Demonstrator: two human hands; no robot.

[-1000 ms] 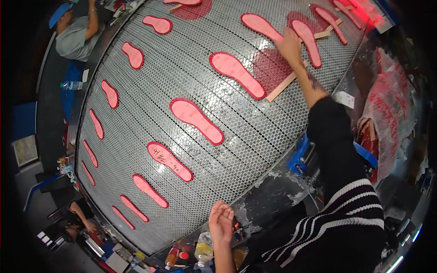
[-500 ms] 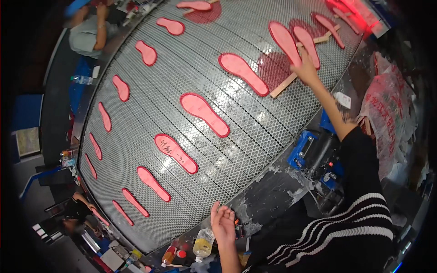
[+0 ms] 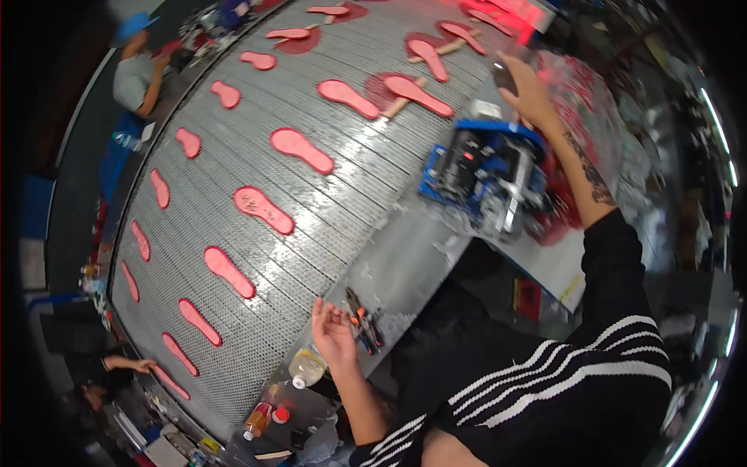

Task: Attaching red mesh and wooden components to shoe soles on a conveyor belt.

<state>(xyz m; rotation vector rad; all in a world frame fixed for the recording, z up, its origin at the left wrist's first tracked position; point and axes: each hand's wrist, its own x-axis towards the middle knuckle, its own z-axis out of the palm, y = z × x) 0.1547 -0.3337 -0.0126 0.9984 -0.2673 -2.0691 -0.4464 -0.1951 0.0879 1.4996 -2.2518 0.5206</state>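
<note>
Past the right edge of the metal mesh conveyor belt (image 3: 311, 226), my right hand (image 3: 533, 97) is raised with thumb and fingers apart and nothing visible in it. It is nearest a crumpled clear plastic bag with red print (image 3: 580, 93) and a blue-framed machine with a black motor (image 3: 482, 171). One pink insole (image 3: 420, 95) with a red rim lies across a wooden stick (image 3: 393, 107) on a dark red patch of the belt. By the belt's near edge my left hand (image 3: 334, 335) hangs palm up, fingers loosely curled apart, holding nothing.
More pink insoles (image 3: 302, 150) lie in rows along the belt; one insole (image 3: 263, 210) carries black handwriting. Pliers (image 3: 364, 323), a yellow-labelled bottle (image 3: 307, 367) and an orange bottle (image 3: 258, 420) are near my left hand. Across the belt are a person in a blue cap (image 3: 136, 82) and another person's hand (image 3: 144, 365).
My right hand has let go of the insole over the belt and swung right, past the edge. That insole now rests on the stick. My view has turned to the right.
</note>
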